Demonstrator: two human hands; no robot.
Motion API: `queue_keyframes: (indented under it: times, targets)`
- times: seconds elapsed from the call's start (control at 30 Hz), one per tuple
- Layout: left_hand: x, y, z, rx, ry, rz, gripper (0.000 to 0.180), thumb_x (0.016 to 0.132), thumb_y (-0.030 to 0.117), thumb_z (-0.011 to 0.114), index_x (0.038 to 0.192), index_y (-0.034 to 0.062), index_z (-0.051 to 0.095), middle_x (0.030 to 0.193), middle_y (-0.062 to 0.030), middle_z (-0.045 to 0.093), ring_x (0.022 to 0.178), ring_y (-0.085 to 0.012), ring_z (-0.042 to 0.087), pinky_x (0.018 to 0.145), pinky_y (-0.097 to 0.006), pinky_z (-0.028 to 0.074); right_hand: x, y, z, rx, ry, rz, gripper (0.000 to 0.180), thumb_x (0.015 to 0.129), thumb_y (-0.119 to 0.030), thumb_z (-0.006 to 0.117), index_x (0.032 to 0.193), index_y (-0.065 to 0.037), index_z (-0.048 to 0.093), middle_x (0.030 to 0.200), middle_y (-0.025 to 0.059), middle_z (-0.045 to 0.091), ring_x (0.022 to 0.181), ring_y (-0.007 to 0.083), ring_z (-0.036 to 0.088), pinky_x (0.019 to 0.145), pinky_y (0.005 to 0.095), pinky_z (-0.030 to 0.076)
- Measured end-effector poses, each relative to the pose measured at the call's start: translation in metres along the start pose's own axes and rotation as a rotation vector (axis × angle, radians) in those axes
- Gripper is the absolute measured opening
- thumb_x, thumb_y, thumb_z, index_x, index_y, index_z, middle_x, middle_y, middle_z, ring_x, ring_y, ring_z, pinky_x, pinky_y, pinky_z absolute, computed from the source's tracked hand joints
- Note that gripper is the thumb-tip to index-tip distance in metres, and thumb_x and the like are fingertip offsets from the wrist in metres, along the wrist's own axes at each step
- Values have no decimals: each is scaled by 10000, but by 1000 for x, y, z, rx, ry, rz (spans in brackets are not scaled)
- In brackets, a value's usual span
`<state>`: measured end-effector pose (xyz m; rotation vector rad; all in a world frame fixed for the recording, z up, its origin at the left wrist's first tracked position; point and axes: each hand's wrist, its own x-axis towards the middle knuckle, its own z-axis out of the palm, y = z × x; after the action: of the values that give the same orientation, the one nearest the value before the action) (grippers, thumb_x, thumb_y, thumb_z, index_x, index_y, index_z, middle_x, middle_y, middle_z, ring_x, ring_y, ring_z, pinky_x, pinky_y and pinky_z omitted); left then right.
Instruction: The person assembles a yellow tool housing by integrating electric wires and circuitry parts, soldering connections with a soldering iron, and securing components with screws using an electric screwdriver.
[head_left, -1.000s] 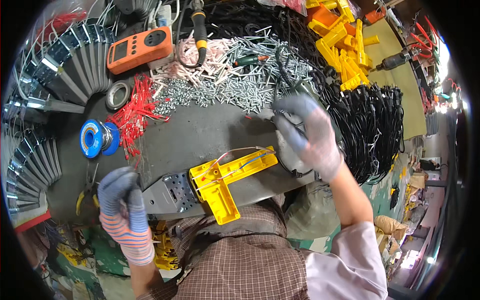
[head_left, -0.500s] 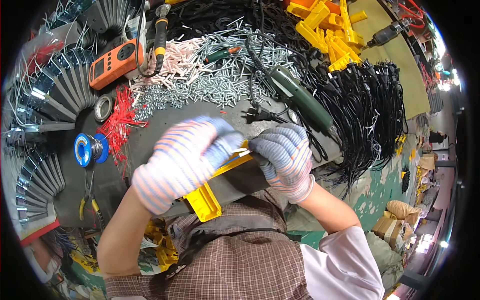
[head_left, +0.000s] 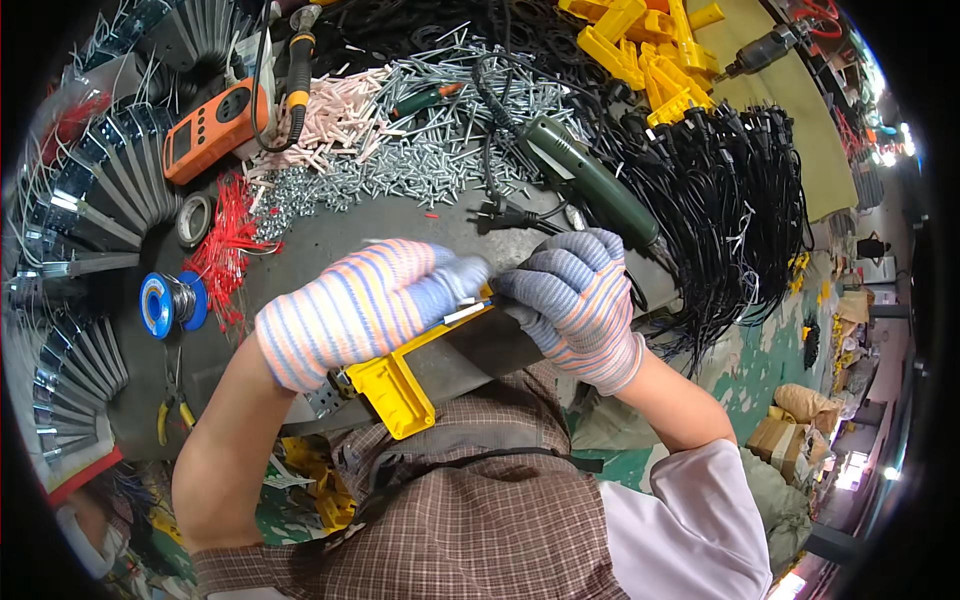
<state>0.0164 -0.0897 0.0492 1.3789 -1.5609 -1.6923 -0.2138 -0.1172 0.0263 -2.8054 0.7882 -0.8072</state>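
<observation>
My left hand [head_left: 350, 308], in a striped knit glove, is closed around a yellow plastic casing [head_left: 393, 397]. The casing's wide, box-like end sticks out below my palm, and its narrow arm runs up to the right. A short white tube [head_left: 463, 313] lies along that arm beside my left fingertips. At the arm's far end my right hand [head_left: 578, 308], gloved alike, is closed in a pinch. A bit of blue shows beside the right fingertips, but what they grip is hidden. Next to my left wrist a metal plate [head_left: 324, 400] with holes is partly covered.
Loose screws [head_left: 420, 160] and pale sleeves [head_left: 330, 115] are heaped beyond my hands. A green electric tool [head_left: 590, 180] lies to the right, by bundled black power cords [head_left: 715, 215]. At left are an orange meter [head_left: 215, 130], a solder spool [head_left: 172, 303] and pliers [head_left: 175, 405].
The view has shifted slightly. My left hand, blurred before, is now steadier and slightly lower on the casing, and the white tube shows more plainly. My right hand keeps its pinch.
</observation>
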Motion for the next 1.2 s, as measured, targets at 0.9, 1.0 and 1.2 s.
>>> queue_keyframes:
  times: [0.9, 1.0, 1.2]
  targets:
    - [-61, -50, 47, 484, 788, 461, 189, 801, 206, 684, 967, 121, 649, 902, -54, 651, 832, -274, 587, 798, -413, 425, 20, -23, -9, 629, -425, 624, 259, 898, -208, 603, 1078, -21, 619, 970, 124, 605, 883, 225, 619, 788, 333, 492]
    - [-58, -48, 57, 655, 797, 511, 215, 757, 229, 729, 928, 127, 649, 857, -58, 642, 808, -260, 597, 816, -414, 415, 23, -30, -7, 615, -381, 661, 211, 883, -149, 607, 1039, -10, 633, 972, 138, 613, 858, 232, 637, 786, 346, 497]
    - [-46, -60, 60, 693, 804, 477, 181, 683, 214, 741, 825, 183, 635, 788, 5, 579, 805, -219, 542, 793, -411, 382, 18, -67, -13, 298, 13, 226, 233, 761, 21, 666, 991, -13, 650, 877, 133, 659, 798, 340, 649, 717, 370, 539]
